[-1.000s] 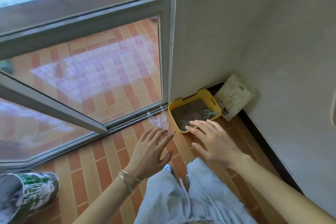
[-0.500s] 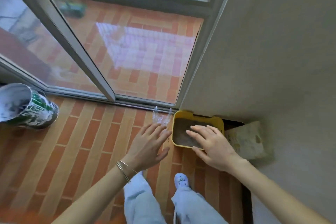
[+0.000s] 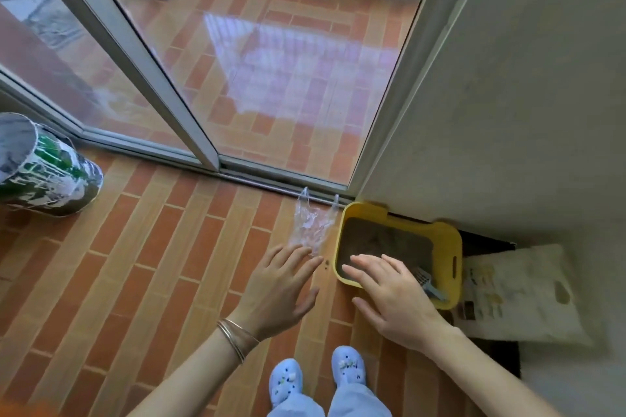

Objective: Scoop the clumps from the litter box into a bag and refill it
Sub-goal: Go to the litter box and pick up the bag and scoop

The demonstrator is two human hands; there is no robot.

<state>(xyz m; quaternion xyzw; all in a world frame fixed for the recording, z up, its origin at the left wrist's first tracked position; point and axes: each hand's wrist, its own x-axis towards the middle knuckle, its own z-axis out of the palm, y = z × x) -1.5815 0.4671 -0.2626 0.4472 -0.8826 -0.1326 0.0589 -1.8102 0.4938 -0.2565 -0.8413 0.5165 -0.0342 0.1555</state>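
A yellow litter box (image 3: 452,244) with dark litter sits on the brick floor in the corner by the wall. A grey scoop (image 3: 428,283) lies at its near right side, partly hidden by my right hand (image 3: 393,294), which hovers open over the box's near rim. A clear plastic bag (image 3: 310,223) lies flat on the floor left of the box. My left hand (image 3: 279,291) is open just below the bag, fingertips near its edge. A pale litter refill bag (image 3: 518,291) leans against the wall right of the box.
A glass sliding door with a metal track (image 3: 257,176) runs behind the bag and box. A paint-stained bucket (image 3: 40,169) lies at the left. My blue shoes (image 3: 315,374) stand below the hands. The white wall (image 3: 508,95) closes the right side.
The view has tilted down and closer to the floor. Both hands have stayed open and reached lower, the left toward the bag, the right over the box rim.
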